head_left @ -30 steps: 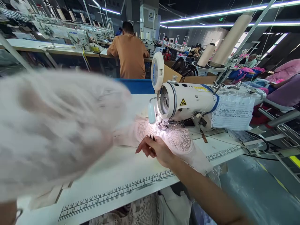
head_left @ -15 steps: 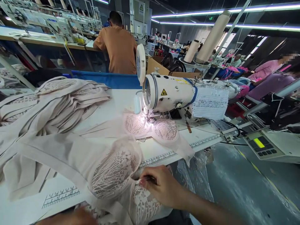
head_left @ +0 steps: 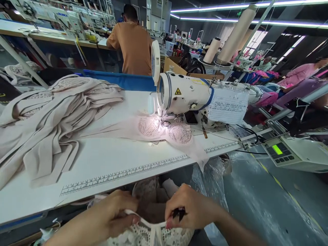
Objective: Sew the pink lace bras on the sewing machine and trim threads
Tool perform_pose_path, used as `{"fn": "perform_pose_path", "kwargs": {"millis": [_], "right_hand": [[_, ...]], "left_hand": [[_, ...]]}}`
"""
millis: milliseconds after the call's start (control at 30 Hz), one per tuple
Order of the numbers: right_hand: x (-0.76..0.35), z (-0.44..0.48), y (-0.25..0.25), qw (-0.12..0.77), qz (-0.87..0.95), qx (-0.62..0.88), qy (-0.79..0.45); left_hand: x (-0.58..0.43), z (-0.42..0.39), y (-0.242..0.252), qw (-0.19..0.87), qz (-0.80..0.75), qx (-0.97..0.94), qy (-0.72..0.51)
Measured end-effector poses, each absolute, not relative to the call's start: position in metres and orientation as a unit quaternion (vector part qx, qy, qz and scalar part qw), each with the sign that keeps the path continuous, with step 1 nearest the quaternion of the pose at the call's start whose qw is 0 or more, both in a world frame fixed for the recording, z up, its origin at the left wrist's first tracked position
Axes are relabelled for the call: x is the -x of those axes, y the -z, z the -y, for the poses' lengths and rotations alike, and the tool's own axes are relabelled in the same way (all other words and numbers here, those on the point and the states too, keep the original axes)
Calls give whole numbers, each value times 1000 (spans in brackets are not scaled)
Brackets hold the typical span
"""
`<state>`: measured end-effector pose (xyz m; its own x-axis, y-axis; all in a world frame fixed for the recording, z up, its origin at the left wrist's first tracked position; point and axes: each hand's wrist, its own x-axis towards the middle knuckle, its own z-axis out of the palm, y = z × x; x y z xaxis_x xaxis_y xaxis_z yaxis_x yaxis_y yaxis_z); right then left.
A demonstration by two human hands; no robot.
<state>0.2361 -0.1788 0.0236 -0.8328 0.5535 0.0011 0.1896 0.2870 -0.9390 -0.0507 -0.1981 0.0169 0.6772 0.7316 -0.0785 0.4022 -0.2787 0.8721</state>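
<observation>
Over my lap, in front of the table edge, I hold a pale pink lace bra (head_left: 153,235) by its upper edge, near the centre between the cups. My left hand (head_left: 119,212) pinches that edge on one side. My right hand (head_left: 192,208) pinches it on the other and also keeps a small dark pointed tool (head_left: 178,213), partly hidden, in its fingers. Another bra (head_left: 180,132) lies under the lit needle area of the white sewing machine (head_left: 184,92). More pale lace pieces (head_left: 146,189) hang below the table edge behind my hands.
A heap of pale bras (head_left: 84,99) covers the table's left side. A printed ruler (head_left: 128,172) runs along the front edge. Beside the machine lie a phone (head_left: 190,117) and a handwritten sheet (head_left: 227,106). A control box (head_left: 287,150) stands right. A co-worker (head_left: 135,44) sits ahead.
The bra that lay across the table front has come down to my lap. My left hand has risen into view and now grips its edge alongside my right hand.
</observation>
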Motion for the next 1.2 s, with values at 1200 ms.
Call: {"fn": "perform_pose_path", "kwargs": {"millis": [1200], "right_hand": [[-217, 162, -16, 80, 764, 158, -620]], "left_hand": [[-6, 217, -2, 808, -345, -241, -412]]}}
